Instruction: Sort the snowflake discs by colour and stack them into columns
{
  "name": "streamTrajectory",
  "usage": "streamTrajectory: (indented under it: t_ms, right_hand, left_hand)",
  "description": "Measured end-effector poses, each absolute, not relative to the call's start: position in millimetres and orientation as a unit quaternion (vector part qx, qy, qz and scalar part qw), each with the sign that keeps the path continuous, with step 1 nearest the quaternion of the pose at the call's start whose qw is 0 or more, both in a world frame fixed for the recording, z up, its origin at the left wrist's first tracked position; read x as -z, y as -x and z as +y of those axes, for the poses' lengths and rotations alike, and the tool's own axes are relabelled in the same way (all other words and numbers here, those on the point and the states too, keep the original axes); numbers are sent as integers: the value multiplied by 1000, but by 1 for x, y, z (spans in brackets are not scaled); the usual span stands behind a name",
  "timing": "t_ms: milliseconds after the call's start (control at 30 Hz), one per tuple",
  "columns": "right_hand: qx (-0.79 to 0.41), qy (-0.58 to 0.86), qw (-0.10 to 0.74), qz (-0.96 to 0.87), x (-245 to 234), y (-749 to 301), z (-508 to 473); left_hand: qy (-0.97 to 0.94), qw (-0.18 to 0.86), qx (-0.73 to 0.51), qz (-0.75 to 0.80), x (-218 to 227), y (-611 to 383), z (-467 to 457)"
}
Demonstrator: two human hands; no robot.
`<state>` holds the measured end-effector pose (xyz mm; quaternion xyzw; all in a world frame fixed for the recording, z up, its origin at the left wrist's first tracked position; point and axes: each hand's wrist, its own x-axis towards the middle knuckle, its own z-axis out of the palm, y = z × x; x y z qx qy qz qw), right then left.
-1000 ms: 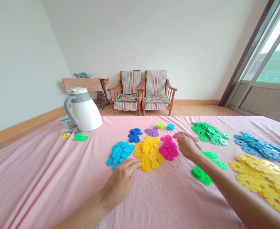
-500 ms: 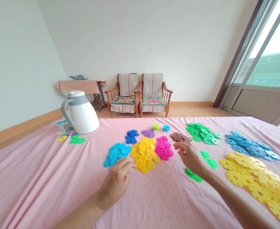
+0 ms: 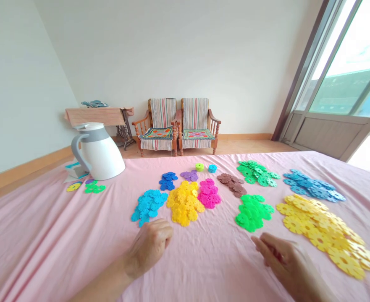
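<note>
As I look in through the head camera, both hands are low over the near side of the table (image 3: pixel 210 260).

My left hand (image 3: pixel 153 244) curls just short of the light blue discs (image 3: pixel 149 204), with the heap of small yellow discs (image 3: pixel 185 204) ahead and to its right; its palm is hidden, so I cannot tell whether its fingers are closed or grasp anything. My right hand (image 3: pixel 282 258) bends its fingers inward just short of the bright green discs (image 3: pixel 254 212), and I cannot tell its grip either. Large yellow discs (image 3: pixel 321 230) spread to its right. Pink discs (image 3: pixel 209 193) lie between the small yellow heap and the brown discs (image 3: pixel 232 184); a white jug (image 3: pixel 106 159) stands far left.
</note>
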<state>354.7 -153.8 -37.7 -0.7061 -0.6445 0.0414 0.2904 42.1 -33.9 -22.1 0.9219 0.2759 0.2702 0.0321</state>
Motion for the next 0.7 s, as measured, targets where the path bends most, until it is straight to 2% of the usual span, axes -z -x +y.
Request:
streamTrajectory:
  t_ms: [200, 500, 700]
  right_hand:
    - [-142, 680, 319, -645, 57, -366, -182]
    - [-137, 673, 418, -594, 58, -357, -184]
    - [-154, 660, 403, -615, 56, -356, -189]
  left_hand:
    - [-922, 26, -261, 284, 26, -42, -32]
    - [-923, 22, -255, 287, 24, -42, -34]
    - [-924, 16, -247, 293, 27, -42, -33]
